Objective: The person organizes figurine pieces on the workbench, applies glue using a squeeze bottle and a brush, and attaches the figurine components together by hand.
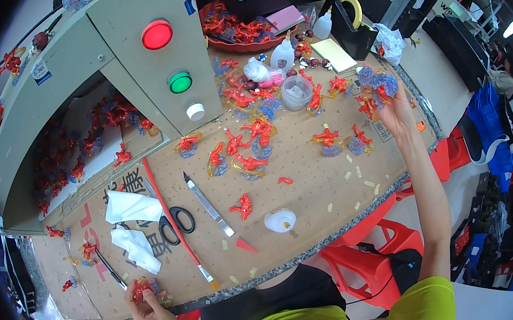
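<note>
At a cardboard-covered worktable (316,185), a person in a lime shirt works with both hands far apart. The right hand (393,109), stretched past the far side of the craft knife (208,205), has its fingers closed around a red and blue figure cluster (375,88) held above the table's far edge. The left hand (147,305), at the near edge well to the knife's left, pinches a small red figure (143,287) between its fingertips. Beyond the knife, loose red figures (253,131) lie scattered; black scissors (178,220) rest just beside it, and a white round glue bottle (279,220) lies to its right.
</note>
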`<state>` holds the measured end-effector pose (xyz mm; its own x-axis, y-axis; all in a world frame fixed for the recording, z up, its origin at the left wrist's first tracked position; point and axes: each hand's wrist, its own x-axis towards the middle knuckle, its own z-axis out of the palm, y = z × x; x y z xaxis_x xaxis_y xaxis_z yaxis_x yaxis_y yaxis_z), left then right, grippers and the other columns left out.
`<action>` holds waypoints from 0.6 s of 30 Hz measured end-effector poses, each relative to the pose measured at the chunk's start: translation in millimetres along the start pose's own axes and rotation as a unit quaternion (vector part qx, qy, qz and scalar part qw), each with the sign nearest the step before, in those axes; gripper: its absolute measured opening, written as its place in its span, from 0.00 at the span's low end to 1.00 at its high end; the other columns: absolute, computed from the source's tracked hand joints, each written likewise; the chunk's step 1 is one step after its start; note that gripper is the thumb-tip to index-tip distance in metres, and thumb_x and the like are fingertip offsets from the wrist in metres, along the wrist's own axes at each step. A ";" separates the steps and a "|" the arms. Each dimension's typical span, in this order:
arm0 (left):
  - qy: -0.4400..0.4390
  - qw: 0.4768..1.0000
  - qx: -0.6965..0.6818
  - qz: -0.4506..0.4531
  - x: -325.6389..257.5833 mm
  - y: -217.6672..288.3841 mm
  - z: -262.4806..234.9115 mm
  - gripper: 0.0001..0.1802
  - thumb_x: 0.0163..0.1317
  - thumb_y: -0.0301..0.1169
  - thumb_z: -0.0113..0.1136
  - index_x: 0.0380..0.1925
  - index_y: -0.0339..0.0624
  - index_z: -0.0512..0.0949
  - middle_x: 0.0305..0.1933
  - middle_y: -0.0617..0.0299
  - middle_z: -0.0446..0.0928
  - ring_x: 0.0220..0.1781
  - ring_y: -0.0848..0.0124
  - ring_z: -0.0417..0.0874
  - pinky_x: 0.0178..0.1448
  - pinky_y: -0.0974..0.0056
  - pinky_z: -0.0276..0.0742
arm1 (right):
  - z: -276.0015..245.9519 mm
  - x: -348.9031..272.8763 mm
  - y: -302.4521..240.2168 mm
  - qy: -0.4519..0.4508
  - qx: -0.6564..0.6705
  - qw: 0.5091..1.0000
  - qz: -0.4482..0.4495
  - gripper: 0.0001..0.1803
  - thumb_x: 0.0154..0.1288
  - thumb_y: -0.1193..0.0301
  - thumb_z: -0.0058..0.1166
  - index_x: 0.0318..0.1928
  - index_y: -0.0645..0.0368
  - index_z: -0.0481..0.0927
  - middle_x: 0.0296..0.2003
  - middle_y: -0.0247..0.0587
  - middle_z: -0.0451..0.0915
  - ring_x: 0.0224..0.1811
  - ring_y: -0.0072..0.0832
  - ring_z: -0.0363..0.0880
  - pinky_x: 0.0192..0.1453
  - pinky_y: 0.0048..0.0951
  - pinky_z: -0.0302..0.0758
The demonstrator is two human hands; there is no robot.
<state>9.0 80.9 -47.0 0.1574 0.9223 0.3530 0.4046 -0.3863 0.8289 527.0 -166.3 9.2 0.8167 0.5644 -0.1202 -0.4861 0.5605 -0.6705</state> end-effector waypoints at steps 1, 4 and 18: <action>0.003 1.000 0.001 0.004 0.1 0.2 0.6 0.14 0.65 0.29 0.51 0.49 0.36 0.72 0.38 0.54 0.78 0.22 0.76 0.79 0.23 0.78 0.76 | -5.9 0.4 -1.9 0.000 -0.001 1.000 0.000 0.26 0.74 0.62 0.29 0.65 0.64 0.55 0.63 0.44 0.61 0.56 0.33 0.68 0.55 0.32 0.71; 0.009 1.000 0.002 0.009 0.0 0.3 1.9 0.14 0.65 0.29 0.51 0.49 0.36 0.72 0.38 0.54 0.78 0.22 0.76 0.79 0.23 0.78 0.76 | -19.1 2.6 -5.4 -0.144 0.029 0.989 0.028 0.27 0.74 0.60 0.31 0.65 0.64 0.55 0.61 0.46 0.63 0.49 0.33 0.70 0.52 0.32 0.72; 0.010 1.000 0.001 0.007 2.5 3.8 -0.5 0.14 0.65 0.28 0.51 0.49 0.36 0.72 0.39 0.54 0.78 0.27 0.75 0.81 0.25 0.76 0.78 | 13.0 3.4 -4.0 -0.119 0.036 0.992 -0.018 0.27 0.72 0.62 0.37 0.65 0.64 0.56 0.58 0.47 0.61 0.49 0.26 0.63 0.43 0.23 0.67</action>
<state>10.5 81.7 -42.7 0.1456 0.9166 0.3724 0.4039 -0.3987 0.8234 527.7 -158.7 21.0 0.7416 0.6655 0.0843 -0.4865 0.6201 -0.6155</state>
